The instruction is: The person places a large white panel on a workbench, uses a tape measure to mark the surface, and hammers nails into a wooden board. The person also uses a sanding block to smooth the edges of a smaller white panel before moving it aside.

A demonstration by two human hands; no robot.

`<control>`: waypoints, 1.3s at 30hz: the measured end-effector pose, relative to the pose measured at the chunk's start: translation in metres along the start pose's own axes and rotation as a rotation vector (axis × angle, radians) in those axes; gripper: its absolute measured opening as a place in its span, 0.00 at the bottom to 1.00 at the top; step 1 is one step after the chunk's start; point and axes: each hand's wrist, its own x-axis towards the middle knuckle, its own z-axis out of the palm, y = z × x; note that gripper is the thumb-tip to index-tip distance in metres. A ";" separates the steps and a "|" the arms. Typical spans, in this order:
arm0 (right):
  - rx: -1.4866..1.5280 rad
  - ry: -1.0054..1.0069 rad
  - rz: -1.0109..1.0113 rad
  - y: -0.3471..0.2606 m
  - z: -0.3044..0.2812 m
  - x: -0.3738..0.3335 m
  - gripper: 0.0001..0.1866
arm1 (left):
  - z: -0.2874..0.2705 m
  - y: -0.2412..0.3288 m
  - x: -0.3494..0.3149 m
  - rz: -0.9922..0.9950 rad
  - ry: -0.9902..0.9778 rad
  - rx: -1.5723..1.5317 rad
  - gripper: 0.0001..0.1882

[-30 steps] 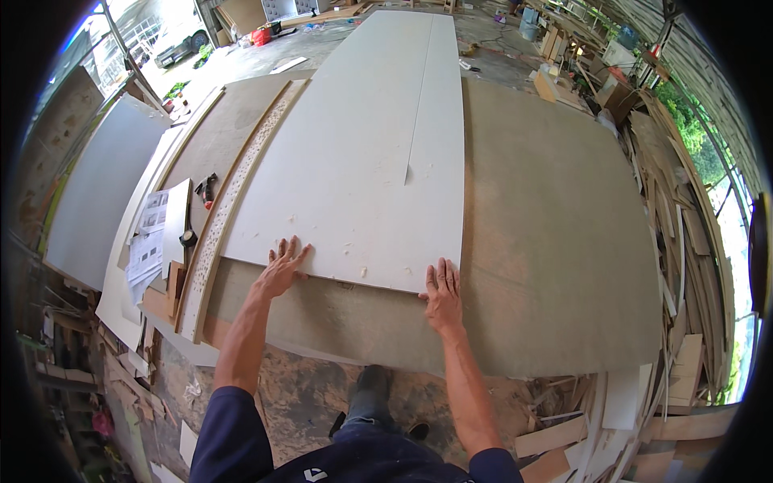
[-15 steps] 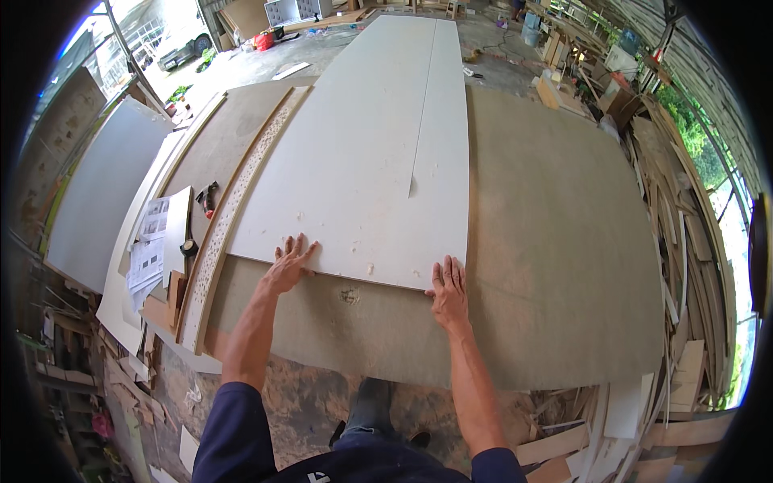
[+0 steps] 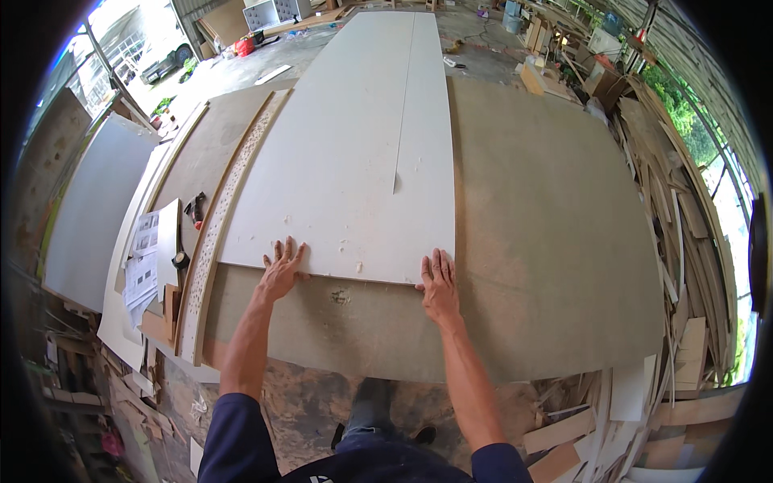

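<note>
A long white panel (image 3: 338,177) lies on a larger brownish board (image 3: 555,233) and stretches away from me. A thin dark line, perhaps a cut, runs down its right part from the far end and stops short of the near edge. My left hand (image 3: 281,272) rests with spread fingers on the panel's near edge, toward its left corner. At the near right corner, my right hand (image 3: 439,286) lies with fingers flat on top and the thumb by the edge. Small pale chips are scattered on the panel between the hands. Along its left side runs a speckled strip (image 3: 228,189) with wooden edges.
Left of the strip are a hammer-like tool (image 3: 196,209), a tape measure (image 3: 181,260) and printed sheets (image 3: 142,278). Wood offcuts (image 3: 684,233) are piled along the right. Another white panel (image 3: 101,209) leans at far left. Scraps litter the floor around my feet.
The whole view has shifted slightly, so the panel and strip appear a little further left. Both hands keep their places on the near edge; no clear sliding of the panel shows.
</note>
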 end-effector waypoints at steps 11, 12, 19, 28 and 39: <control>0.020 -0.035 0.025 0.007 -0.004 0.019 0.29 | -0.011 0.006 0.018 -0.009 -0.002 0.003 0.44; 0.003 -0.030 0.018 0.008 -0.002 0.022 0.29 | -0.011 0.005 0.021 -0.006 0.005 0.007 0.44; -0.002 -0.035 0.022 0.015 -0.002 0.040 0.28 | -0.016 0.007 0.040 -0.005 0.023 0.012 0.44; 0.002 0.006 -0.002 0.026 -0.003 0.064 0.29 | -0.024 0.009 0.064 -0.005 0.039 0.022 0.43; -0.018 0.018 -0.006 0.034 0.009 0.087 0.28 | -0.030 0.006 0.087 -0.006 0.041 0.023 0.42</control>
